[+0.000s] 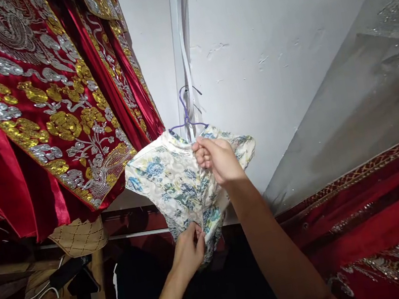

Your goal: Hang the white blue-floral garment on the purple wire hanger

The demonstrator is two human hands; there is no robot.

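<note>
Floral dress (174, 183) on purple hanger (187, 116): collar pinched by right hand (218, 159), hem at 6 o'clock pinched by left hand (188, 251). Fabric best kept taut.

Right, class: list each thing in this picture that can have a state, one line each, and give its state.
Small white floral-print dress: hanging on hanger, gripped at neck and hem.
Purple wire hanger: hooked up by the wall, carrying the dress.
Right hand: closed on the dress's neckline.
Left hand: pinching the dress's hem.
Red robe with gold and silver embroidery: hanging, untouched.
</note>
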